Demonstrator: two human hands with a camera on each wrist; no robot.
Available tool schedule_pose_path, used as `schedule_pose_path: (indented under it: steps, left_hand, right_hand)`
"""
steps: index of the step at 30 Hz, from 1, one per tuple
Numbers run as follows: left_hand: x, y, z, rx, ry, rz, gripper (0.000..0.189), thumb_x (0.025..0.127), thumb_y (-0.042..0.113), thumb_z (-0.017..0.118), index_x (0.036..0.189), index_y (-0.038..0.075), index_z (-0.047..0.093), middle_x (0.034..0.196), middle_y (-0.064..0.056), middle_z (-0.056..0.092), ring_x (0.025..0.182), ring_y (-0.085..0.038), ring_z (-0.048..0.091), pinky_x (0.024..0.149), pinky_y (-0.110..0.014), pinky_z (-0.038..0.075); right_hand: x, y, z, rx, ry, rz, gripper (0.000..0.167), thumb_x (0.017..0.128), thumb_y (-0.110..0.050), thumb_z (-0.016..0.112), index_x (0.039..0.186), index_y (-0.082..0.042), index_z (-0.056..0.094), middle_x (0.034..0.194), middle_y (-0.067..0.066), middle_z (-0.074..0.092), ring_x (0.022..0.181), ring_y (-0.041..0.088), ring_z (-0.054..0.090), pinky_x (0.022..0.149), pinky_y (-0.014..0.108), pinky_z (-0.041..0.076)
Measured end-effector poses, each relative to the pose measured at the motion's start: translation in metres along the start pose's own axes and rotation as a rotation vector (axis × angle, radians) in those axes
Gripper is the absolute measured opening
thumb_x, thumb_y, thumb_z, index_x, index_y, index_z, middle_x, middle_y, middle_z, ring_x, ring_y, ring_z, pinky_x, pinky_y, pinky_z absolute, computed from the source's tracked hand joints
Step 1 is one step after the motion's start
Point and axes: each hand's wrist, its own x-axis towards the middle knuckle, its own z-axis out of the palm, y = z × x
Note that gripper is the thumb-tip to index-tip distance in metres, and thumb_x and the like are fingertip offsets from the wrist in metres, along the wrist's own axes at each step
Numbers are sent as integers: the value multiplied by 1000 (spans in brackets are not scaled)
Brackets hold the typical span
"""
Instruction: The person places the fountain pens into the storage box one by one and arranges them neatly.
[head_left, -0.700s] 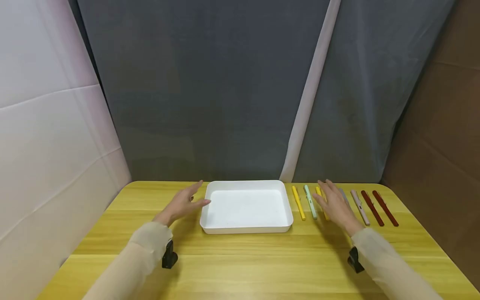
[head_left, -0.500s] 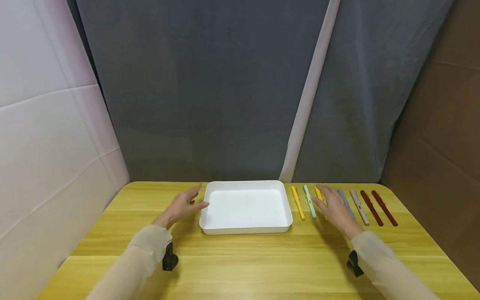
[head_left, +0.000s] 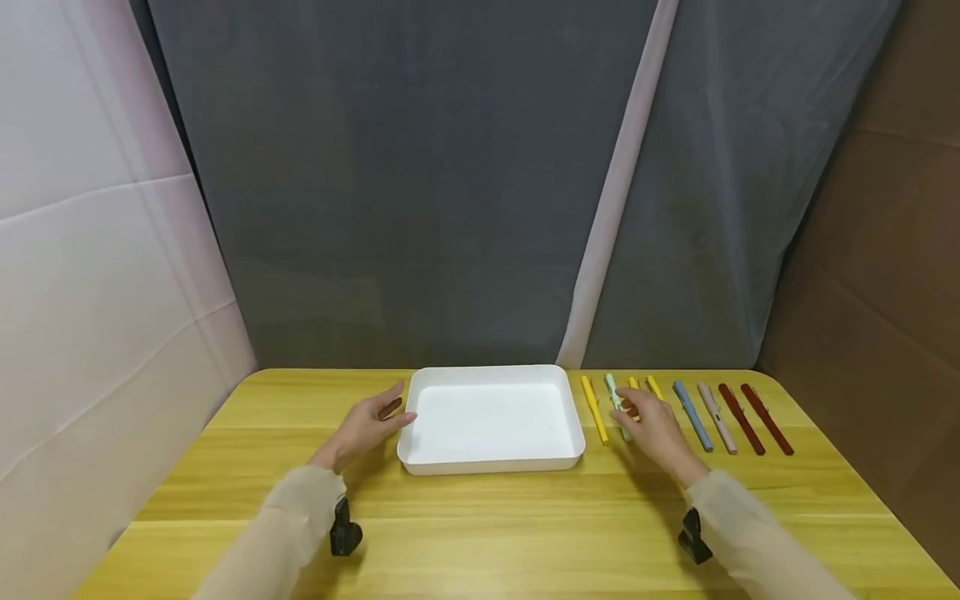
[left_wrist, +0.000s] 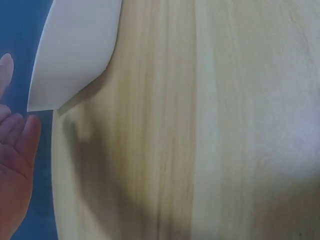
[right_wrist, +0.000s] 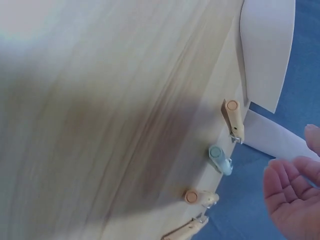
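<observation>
Tabletop (left_wrist: 225, 125): was light wood with grain running up and down the view.
Tray (left_wrist: 75, 55): stood on the wood, pale-walled, cut off by the top edge.
Left hand (left_wrist: 15, 170): showed partly at the left edge, fingers loosely bent, one fingertip near the tray's corner, contact unclear.
Shadow (left_wrist: 100, 170): darkened the wood below the tray.
Backdrop (left_wrist: 20, 30): was blue.

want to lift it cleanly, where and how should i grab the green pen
Probably the green pen's mid-barrel, from above with the right hand, pinching its long sides. It lies flat and slender, with table showing on both sides; its clip is towards the far end.
</observation>
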Motion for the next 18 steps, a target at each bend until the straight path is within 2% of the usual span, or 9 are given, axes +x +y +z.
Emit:
schedule_pose_path:
  steps: [6, 14, 18]
  left_hand:
    - [1, -7, 3, 6, 6, -8, 72, 94, 33, 57, 147, -2, 23, 152, -21, 23, 137, -36, 30, 108, -46, 31]
    - [0, -6, 4, -10, 7, -18, 65, 96, 24, 54, 147, -2, 22, 153, -20, 21, 137, -36, 29, 108, -46, 31]
    - [1, -7, 5, -22, 9, -22, 63, 97, 21, 53, 147, -2, 22, 153, -19, 21, 136, -35, 30, 107, -45, 32]
  right_hand:
    - [5, 4, 8, 24, 2, 35, 34, 87, -7, 65, 115, 10, 60, 84, 12, 64, 76, 26, 61, 67, 42, 51]
    - [11, 1, 17, 53, -19, 115, 35, 87, -8, 65, 116, 10, 60, 84, 13, 65, 79, 28, 62, 72, 44, 52]
    - [14, -1, 21, 48, -23, 127, 36, 87, -8, 65, 117, 10, 59, 82, 12, 65, 79, 29, 62, 73, 45, 52]
